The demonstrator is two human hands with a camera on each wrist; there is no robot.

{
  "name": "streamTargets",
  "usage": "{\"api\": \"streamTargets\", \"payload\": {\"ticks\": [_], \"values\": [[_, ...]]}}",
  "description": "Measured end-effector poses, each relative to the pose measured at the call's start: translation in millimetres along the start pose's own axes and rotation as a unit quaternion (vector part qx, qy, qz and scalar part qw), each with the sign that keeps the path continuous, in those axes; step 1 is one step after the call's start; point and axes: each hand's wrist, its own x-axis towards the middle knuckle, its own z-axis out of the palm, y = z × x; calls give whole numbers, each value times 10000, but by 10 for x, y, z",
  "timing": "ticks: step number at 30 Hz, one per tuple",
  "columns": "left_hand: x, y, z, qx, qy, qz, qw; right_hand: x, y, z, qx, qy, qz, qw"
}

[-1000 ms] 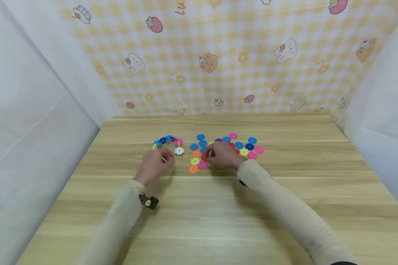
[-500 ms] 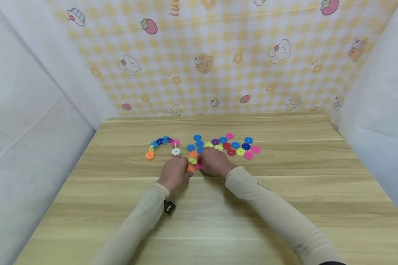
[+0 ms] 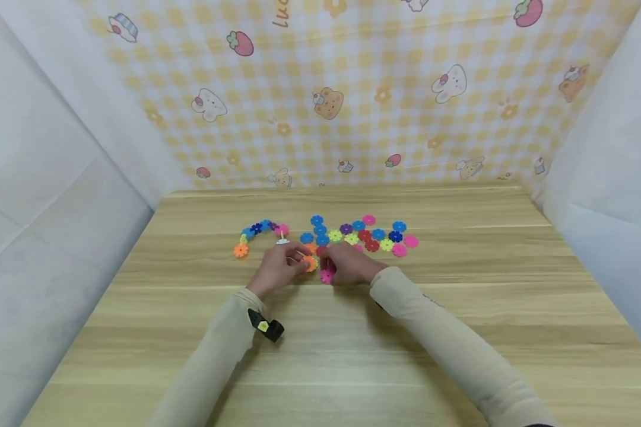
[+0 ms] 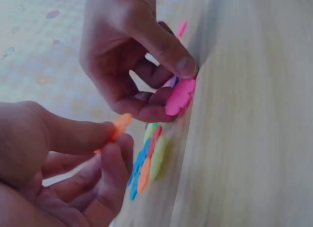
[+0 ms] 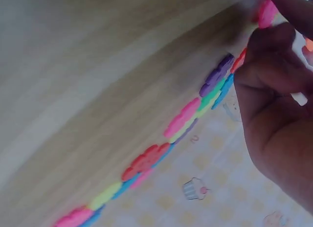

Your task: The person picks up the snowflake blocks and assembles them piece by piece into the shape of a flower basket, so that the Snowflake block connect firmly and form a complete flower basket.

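Observation:
My left hand (image 3: 280, 267) pinches an orange flower-shaped plastic disc (image 4: 120, 126) between thumb and fingers, lifted off the table in the left wrist view. Close by on the right, my right hand (image 3: 349, 264) pinches a pink flower disc (image 4: 181, 97) with thumb and fingers, near the tabletop. A pale sliver shows among the right fingers in the right wrist view; I cannot tell what it is. Beyond the left hand lies a curved chain of joined discs (image 3: 256, 228), ending in an orange disc (image 3: 241, 251). A white disc (image 3: 282, 241) is partly hidden by the left hand.
Loose flower discs in several colours, such as a blue one (image 3: 317, 220), a purple one (image 3: 346, 228) and a pink one (image 3: 400, 250), spread behind and right of my hands. A wooden table (image 3: 320, 356) carries everything. Behind it hangs a yellow checked cloth (image 3: 384, 124).
My left hand has moved right to the loose pile and lifted an orange disc. My right hand has drawn a pink disc slightly nearer to me.

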Motion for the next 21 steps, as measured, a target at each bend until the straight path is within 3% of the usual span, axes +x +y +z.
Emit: {"api": "streamTargets", "payload": {"ticks": [3,6,12,15,21], "values": [[0,46,41,-454,-28,-68,9989,-74,83,-38,310,-127,-67,9994],[1,94,87,-1001,-65,-216,9947,-177,172,-83,808,-3,-138,9966],[4,155,174,-1766,-178,-299,9837,-396,267,-137,1577,1142,-272,9805],[12,195,192,-2003,-276,-226,9791,-443,272,-139,1560,1647,-486,9727],[4,247,205,-2316,-351,-182,9720,-498,254,-108,1372,2231,-750,9622]]}}
